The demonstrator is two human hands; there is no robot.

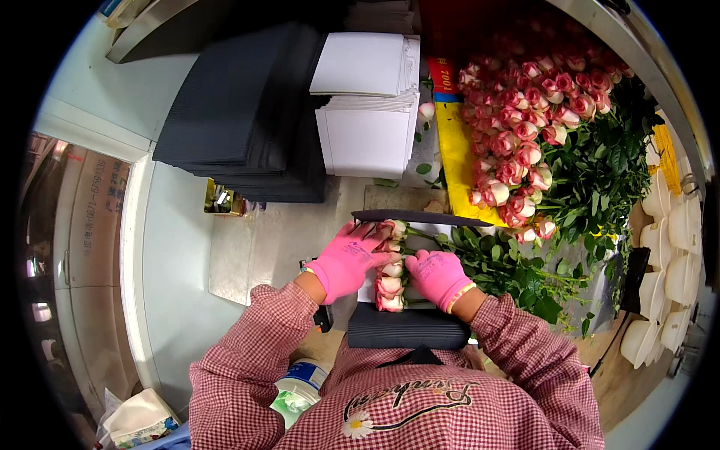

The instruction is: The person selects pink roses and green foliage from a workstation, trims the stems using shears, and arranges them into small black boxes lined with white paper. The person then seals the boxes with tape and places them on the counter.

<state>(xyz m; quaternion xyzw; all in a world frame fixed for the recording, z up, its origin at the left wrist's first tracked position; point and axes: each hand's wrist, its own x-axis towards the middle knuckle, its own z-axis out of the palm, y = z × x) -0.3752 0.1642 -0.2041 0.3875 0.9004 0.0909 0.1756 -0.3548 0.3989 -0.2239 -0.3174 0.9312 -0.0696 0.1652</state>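
A short column of pink-and-white roses [390, 289] lies on white sheeting in front of me, heads to the left and leafy stems [502, 262] running right. My left hand [346, 259], in a pink glove, rests against the heads' left side with its fingers stretched over them. Just right of the heads, my right hand [439, 276], also gloved in pink, is closed among the stems. Whatever its fingers grip is hidden. Dark corrugated cardboard [405, 328] lies along the near side of the roses, and a dark raised flap [427, 218] along the far side.
Stacks of dark corrugated cardboard [225, 105] and white card [367, 139] stand at the back. A large heap of roses [517, 142] on yellow sheeting fills the back right. White containers [667, 262] line the right edge; a white bucket [301, 382] sits low, left of my body.
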